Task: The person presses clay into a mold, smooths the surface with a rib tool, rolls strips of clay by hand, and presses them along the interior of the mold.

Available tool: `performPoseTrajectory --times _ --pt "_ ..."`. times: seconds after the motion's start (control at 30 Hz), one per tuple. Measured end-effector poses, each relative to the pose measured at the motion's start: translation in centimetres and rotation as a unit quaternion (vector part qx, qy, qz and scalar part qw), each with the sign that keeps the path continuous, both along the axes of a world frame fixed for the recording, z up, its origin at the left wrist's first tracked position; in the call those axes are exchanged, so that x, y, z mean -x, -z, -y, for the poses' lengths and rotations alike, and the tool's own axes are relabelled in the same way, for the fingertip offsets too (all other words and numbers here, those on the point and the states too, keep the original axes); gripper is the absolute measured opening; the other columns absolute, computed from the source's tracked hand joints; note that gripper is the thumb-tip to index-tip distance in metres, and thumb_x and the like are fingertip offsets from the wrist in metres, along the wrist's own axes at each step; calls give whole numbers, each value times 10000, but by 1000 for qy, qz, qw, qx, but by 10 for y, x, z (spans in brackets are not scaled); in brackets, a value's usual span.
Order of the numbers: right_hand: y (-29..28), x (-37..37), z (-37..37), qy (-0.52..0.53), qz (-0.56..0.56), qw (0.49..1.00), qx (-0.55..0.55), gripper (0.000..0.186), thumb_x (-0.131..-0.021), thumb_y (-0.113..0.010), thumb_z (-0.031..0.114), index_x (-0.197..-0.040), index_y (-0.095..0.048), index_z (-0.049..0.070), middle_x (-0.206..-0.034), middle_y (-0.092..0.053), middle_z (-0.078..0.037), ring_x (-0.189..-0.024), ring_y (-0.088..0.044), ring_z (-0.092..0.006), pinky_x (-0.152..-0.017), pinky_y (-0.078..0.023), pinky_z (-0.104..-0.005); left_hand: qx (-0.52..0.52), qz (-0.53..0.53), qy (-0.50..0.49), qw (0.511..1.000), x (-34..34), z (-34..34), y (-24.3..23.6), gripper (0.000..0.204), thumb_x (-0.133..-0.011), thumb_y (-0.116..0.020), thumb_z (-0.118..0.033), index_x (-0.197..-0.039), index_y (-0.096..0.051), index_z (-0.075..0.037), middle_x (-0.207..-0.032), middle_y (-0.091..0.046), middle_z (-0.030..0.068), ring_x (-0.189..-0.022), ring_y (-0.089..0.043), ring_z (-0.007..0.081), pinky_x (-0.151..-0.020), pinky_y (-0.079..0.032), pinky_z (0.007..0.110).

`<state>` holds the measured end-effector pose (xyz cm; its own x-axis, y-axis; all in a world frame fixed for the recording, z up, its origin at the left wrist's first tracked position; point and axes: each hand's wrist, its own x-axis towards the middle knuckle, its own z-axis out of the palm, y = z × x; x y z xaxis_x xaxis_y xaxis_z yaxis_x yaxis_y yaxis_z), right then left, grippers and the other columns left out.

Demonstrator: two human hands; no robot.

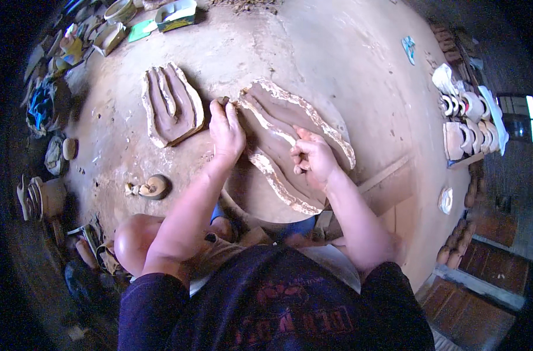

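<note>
In front of me lies a long plaster mould (328, 133) with wavy, chipped white rims and brown clay lining its channels. At its far left end is my left hand (227, 131), fingers pressed together around a small dark lump of clay (222, 100). My right hand (315, 155) is over the mould's middle ridge, its fingers curled and one finger bent towards the rim. Whatever those fingers hold, if anything, is hidden. A second, smaller mould (187, 120) with a U-shaped channel rests on the floor to the left.
A rounded tan object with a tied neck (154, 187) sits left of my forearm. Basins and a box (176, 14) stand at the far left. Stacked curved clay pieces (468, 140) and a blue sandal-like item (408, 50) are on the right. A round board (252, 199) lies under the mould.
</note>
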<state>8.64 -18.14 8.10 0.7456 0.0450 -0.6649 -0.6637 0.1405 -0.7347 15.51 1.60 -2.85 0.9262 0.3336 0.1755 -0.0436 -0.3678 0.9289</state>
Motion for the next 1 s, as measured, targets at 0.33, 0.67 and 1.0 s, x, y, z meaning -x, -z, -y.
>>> performPoseTrajectory --times 0.33,0.67,1.0 --pt "2 -46 -22 -104 -24 993 51 764 -881 -584 57 -1583 -290 -17 -789 -585 -29 -581 -521 -87 -495 -475 -271 6 -15 -15 1000 -1 -1 -2 257 -1059 -497 -220 -1194 -510 -2 -1025 -678 303 -946 -636 522 -818 -485 575" --pt "9 -80 -49 -88 10 996 28 433 -949 -597 128 -1352 -507 -1 -698 -540 6 -514 -446 -64 -506 -442 -276 13 -81 -2 997 -8 -4 -7 238 -1032 -518 -216 -1141 -554 -7 -1032 -675 302 -978 -647 490 -851 -482 570" --pt "20 -113 -48 -89 -6 996 8 187 -974 -601 225 -1047 -621 54 -670 -531 10 -471 -394 -67 -525 -427 -266 32 -51 22 998 -13 -6 -3 300 -1053 -521 -239 -1225 -490 5 -1062 -673 312 -999 -642 518 -857 -493 572"
